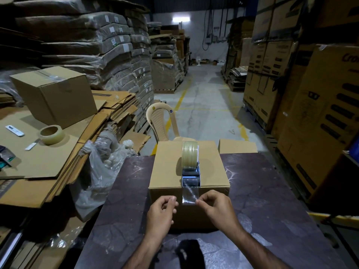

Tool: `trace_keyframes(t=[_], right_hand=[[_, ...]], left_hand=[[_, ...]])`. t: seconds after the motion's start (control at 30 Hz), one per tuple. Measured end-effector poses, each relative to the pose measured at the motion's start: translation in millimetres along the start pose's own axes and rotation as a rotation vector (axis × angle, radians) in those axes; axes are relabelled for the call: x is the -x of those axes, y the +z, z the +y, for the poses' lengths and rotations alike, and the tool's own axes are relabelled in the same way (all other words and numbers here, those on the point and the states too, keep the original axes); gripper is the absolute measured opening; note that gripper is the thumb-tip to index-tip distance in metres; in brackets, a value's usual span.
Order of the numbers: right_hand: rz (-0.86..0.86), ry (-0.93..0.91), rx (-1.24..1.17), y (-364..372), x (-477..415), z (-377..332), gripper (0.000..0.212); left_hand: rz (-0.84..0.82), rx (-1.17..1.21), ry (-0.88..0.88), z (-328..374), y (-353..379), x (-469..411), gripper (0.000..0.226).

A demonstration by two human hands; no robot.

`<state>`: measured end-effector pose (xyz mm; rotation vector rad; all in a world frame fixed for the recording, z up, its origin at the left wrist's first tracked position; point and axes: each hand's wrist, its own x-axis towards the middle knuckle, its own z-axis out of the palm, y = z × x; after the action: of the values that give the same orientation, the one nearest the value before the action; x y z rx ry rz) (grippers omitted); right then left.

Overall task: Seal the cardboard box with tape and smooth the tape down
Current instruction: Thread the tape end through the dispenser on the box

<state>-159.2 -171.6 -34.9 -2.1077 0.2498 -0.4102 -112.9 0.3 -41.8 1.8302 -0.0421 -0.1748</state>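
The free end of the tape (190, 194) is pinched at its lower right corner by the fingertips of the right hand (215, 206). The left hand (162, 212) is held just beside the tape's left edge, fingers curled; whether the clear film is caught there cannot be told. The tape hangs over the near face of the cardboard box (169, 171), which stands on the tabletop (262, 191), and is fed from the tape dispenser (190, 167) resting on the box top. The seal is judged to be only started: the end must next be pressed flat, then the dispenser drawn along the top.
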Motion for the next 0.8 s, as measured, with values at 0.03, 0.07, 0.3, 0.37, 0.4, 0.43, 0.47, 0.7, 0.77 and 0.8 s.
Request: trace_keyframes(t=[0.03,0.07,0.3,0.37,0.4,0.43,0.47,0.7,0.77,0.8], right_hand=[[0.000,0.017,-0.002,0,0,-1,0.013],[-0.002,0.031,-0.002,1,-1,-1,0.014],[-0.031,0.106,-0.023,1,-4,-3,0.018],[-0.033,0.119,-0.027,2,-5,-4,0.019],[-0.034,0.125,-0.029,2,-4,-4,0.019],[-0.033,0.131,-0.031,2,-4,-4,0.020],[-0.032,0.134,-0.033,2,-4,-5,0.021],[-0.036,0.135,-0.019,1,-4,-8,0.024],[-0.040,0.135,-0.011,1,-4,-8,0.023],[-0.041,0.135,-0.008,1,-4,-8,0.022]], left_hand=[[-0.023,0.013,-0.025,1,1,0,0.014],[-0.044,0.020,-0.036,1,3,1,0.016],[-0.099,0.088,-0.048,17,9,6,0.019],[-0.092,0.100,-0.057,18,12,5,0.022],[-0.086,0.103,-0.061,18,14,4,0.023],[-0.079,0.104,-0.063,18,16,3,0.023],[-0.072,0.101,-0.063,18,17,2,0.023],[-0.015,0.103,-0.057,17,22,-2,0.016],[-0.001,0.099,-0.060,16,22,-3,0.015],[0.002,0.095,-0.061,16,22,-3,0.015]])
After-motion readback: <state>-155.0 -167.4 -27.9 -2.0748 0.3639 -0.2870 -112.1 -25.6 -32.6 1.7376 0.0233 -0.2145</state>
